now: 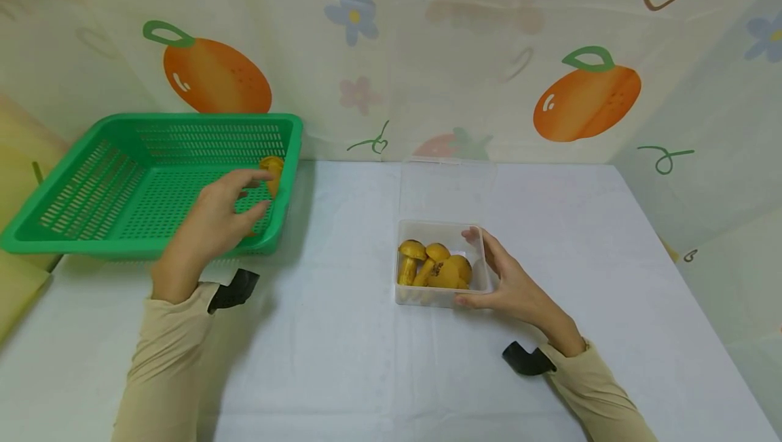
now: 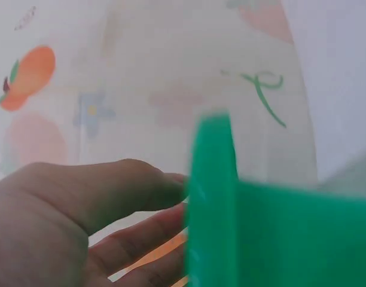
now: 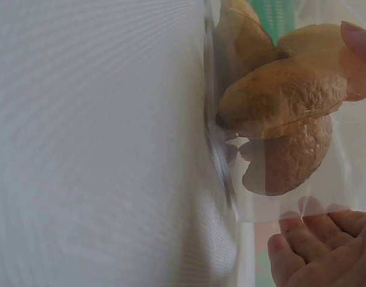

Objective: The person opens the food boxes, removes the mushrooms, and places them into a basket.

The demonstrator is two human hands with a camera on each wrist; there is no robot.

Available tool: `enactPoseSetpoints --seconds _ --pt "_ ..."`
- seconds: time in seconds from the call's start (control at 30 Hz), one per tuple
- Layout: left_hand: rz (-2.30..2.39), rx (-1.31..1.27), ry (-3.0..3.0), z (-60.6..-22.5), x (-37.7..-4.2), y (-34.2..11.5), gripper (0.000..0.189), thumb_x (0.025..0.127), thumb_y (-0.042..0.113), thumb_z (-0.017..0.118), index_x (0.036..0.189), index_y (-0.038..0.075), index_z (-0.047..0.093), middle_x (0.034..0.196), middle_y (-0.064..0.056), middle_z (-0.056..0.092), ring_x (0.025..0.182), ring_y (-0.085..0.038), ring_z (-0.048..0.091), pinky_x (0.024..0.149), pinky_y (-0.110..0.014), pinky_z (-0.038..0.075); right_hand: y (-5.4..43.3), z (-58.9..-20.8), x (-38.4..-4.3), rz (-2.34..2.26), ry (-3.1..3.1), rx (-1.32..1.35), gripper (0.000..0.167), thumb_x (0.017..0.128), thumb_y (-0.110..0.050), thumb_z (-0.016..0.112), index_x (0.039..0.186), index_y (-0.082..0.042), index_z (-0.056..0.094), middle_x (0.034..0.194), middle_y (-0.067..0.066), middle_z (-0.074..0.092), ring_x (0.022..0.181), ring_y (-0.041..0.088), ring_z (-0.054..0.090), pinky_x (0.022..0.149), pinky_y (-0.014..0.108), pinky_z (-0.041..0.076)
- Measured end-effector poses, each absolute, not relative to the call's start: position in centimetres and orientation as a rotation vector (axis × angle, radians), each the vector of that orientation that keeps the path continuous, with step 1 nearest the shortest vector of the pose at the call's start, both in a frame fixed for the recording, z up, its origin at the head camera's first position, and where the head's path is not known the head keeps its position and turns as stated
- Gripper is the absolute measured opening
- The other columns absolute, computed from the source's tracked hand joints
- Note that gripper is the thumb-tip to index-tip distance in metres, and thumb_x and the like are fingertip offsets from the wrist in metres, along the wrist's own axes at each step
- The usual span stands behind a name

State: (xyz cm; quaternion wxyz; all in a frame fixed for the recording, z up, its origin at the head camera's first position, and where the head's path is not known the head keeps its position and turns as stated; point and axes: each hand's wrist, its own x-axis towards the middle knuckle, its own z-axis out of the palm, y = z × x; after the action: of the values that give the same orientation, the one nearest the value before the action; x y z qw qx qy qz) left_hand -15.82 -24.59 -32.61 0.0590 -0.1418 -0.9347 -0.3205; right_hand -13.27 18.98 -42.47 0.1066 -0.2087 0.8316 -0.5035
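My left hand (image 1: 226, 208) reaches over the right end of a green plastic basket (image 1: 293, 150), thumb and fingers apart. Its fingertips are right at a yellow-brown mushroom (image 1: 273, 169) by the basket's right wall. In the left wrist view, the basket's green rim (image 2: 213, 197) hides the fingertips. My right hand (image 1: 510, 286) grips the right side of a clear plastic box (image 1: 421, 298), thumb at the front and fingers at the back corner. Several mushrooms (image 1: 436, 269) lie inside the box; the right wrist view shows them (image 3: 284, 98) through its wall.
The box's transparent lid (image 1: 448, 187) stands open behind it. A white cloth covers the table (image 1: 342, 360). Behind it hangs a printed curtain (image 1: 397, 41) with fruit and flower patterns. Yellow cloth (image 1: 18, 292) shows at the left edge, partly beneath the basket.
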Motion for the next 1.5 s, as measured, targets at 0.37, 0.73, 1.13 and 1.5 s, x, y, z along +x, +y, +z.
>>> enactPoseSetpoints --seconds 0.37,0.73,1.13,1.5 --pt "-1.011 -0.647 -2.714 -31.9 -14.9 -21.6 0.038 0.09 -0.003 0.065 0.127 0.002 0.059 0.123 -0.017 0.064 0.111 -0.037 0.06 0.097 -0.055 0.049 18.9 -42.5 -13.4 -1.477 2.447 -0.612 0.11 0.076 -0.018 0.087 0.158 -0.009 0.015 0.161 0.013 0.028 0.152 0.034 0.019 0.122 0.056 0.016" --pt "-1.081 -0.719 -2.694 -32.2 -14.5 -19.7 0.036 0.091 -0.002 0.065 0.126 0.003 0.061 0.124 -0.012 0.065 0.111 -0.03 0.06 0.099 -0.051 0.049 18.9 -42.5 -13.5 -1.488 2.437 -0.614 0.111 0.076 -0.018 0.087 0.159 -0.01 0.013 0.161 0.013 0.027 0.153 0.033 0.019 0.122 0.055 0.015" --pt "-1.018 -0.862 -2.705 -32.8 -14.1 -16.8 0.034 0.092 0.0 0.065 0.125 0.002 0.061 0.123 -0.011 0.066 0.11 -0.027 0.061 0.092 -0.046 0.052 18.9 -42.5 -13.2 -1.512 2.427 -0.613 0.113 0.075 -0.015 0.088 0.159 -0.012 0.012 0.161 0.012 0.027 0.153 0.033 0.018 0.121 0.054 0.014" --pt "-0.985 -0.998 -2.707 -33.6 -13.6 -14.4 0.035 0.092 0.004 0.067 0.126 0.005 0.061 0.125 -0.008 0.066 0.111 -0.026 0.064 0.095 -0.042 0.054 18.9 -42.5 -13.2 -1.495 2.468 -0.611 0.11 0.073 -0.017 0.089 0.157 -0.011 0.017 0.159 0.014 0.03 0.151 0.034 0.023 0.121 0.054 0.017"
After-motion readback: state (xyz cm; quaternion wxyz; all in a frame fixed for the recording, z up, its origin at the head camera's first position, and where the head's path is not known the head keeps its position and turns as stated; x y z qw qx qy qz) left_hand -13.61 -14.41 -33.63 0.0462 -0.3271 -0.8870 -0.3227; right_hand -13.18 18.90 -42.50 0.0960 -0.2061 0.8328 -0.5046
